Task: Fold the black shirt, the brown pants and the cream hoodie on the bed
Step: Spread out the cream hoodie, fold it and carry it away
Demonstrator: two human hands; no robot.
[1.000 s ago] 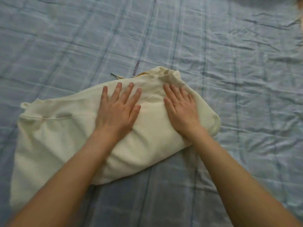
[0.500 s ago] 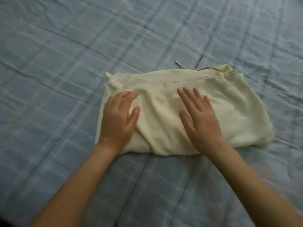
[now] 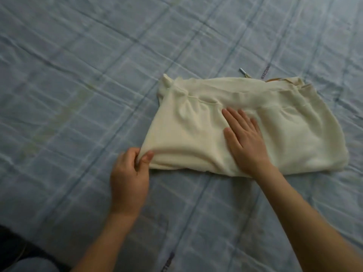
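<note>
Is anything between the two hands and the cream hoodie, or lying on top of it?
Nothing visible stands between. The left hand pinches the near left corner of the cream hoodie, and the right hand lies flat on its middle. Only that right hand lies on top of it.

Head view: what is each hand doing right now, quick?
Left hand: pinches the near left corner of the cream hoodie.
Right hand: open, pressed flat on the hoodie's middle.
</note>
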